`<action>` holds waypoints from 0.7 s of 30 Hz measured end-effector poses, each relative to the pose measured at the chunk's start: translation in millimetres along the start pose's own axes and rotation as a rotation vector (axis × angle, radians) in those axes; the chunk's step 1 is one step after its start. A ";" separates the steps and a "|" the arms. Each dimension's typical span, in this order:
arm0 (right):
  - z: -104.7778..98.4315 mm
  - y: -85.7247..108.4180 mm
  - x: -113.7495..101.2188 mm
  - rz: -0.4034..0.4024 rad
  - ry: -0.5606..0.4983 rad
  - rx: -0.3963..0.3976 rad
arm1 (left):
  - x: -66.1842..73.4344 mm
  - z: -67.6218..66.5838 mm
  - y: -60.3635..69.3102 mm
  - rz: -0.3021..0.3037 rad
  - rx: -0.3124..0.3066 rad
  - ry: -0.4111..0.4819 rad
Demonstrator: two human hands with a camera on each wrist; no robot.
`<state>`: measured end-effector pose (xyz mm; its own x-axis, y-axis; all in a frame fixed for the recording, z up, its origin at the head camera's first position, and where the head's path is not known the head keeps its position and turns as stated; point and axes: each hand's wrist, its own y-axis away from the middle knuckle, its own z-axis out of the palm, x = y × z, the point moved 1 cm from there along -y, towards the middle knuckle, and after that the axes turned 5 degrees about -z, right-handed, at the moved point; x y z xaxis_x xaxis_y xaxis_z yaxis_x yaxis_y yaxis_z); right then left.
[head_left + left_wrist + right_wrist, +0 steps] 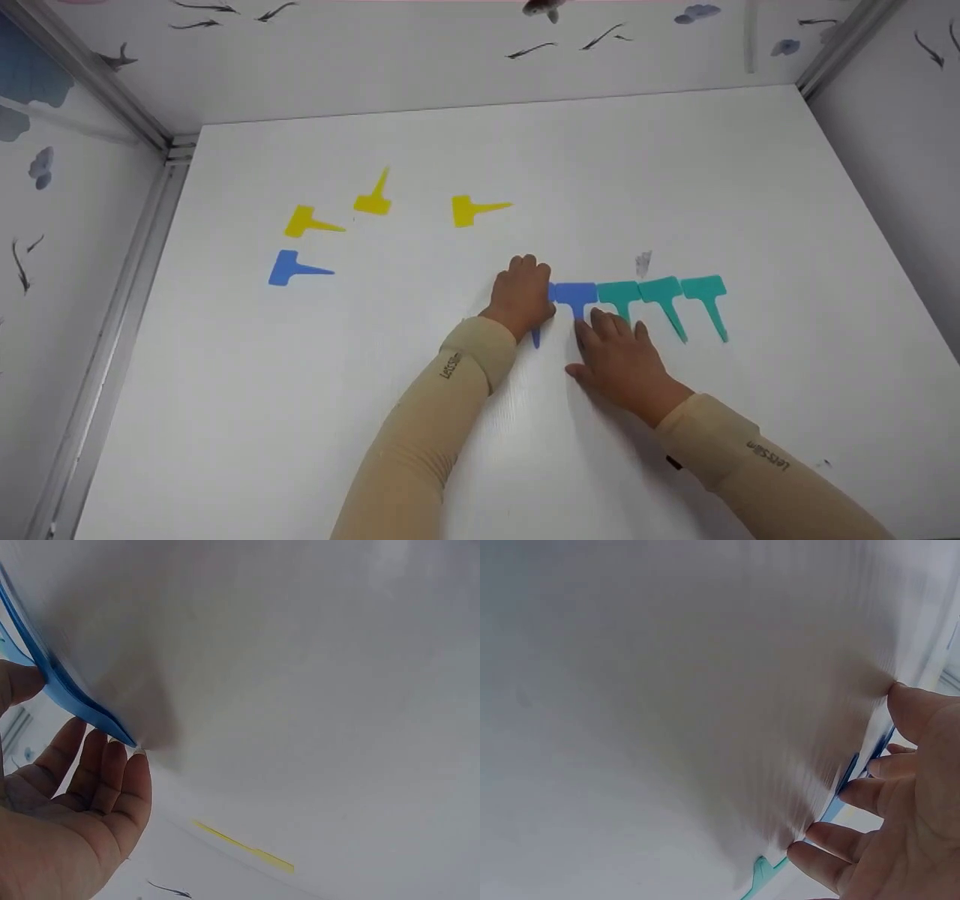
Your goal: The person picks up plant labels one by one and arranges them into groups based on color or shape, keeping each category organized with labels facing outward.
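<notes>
Flat T-shaped plant labels form a row on the white table. Three are teal, among them the end label (pixel 705 287); left of them lies a blue plant label (pixel 575 292). Beside it, a second blue label (pixel 536 337) is mostly hidden under my left hand (pixel 521 294). In the left wrist view, thumb and fingers grip that label (pixel 71 697) by its edges. My right hand (pixel 622 364) rests with spread fingers below the row, fingertips near the uncovered blue label's stem and the nearest teal one's. The right wrist view shows its fingertips (pixel 847 795) at the labels.
Apart from the row, another blue label (pixel 285 268) lies at the left. Behind it are three yellow labels, one (pixel 300 221) at far left, one (pixel 373 202) beside it and one (pixel 465 211) nearer the middle. Printed panels (pixel 450 67) border the table (pixel 225 420).
</notes>
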<state>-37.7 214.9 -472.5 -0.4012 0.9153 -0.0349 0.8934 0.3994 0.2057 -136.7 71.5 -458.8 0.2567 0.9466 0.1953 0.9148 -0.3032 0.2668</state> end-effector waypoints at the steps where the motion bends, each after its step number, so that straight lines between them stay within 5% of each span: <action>1: 0.0 0.0 0.0 0.001 0.000 -0.002 | 0.0 0.1 0.2 0.000 0.002 0.000; 21: -4.8 2.9 4.2 0.033 -0.131 0.009 | -11.8 -3.6 6.9 0.028 0.029 0.038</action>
<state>-37.8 219.7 -467.4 -0.3420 0.9266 -0.1562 0.9077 0.3688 0.2002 -134.5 57.8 -455.8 0.2712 0.9326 0.2380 0.9162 -0.3259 0.2332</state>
